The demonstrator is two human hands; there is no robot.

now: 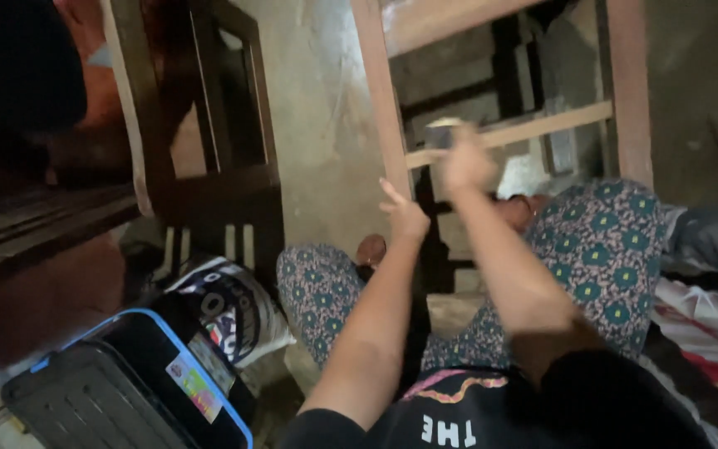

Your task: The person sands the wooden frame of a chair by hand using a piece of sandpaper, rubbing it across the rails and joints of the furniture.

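I sit on the floor in patterned trousers (600, 249) in front of a reddish wooden frame (380, 108) with a pale crossbar (533, 126). My right hand (465, 160) is raised at the crossbar and is closed around a small dark block (440, 133), blurred by motion. My left hand (405, 216) rests against the frame's upright leg with its fingers spread and holds nothing.
A dark wooden chair frame (218, 166) stands at the left. A black case with a blue rim (126, 382) lies at the lower left, beside a printed sack (234, 308). Striped cloth (708, 333) lies at the right. The concrete floor (326, 125) shows between the frames.
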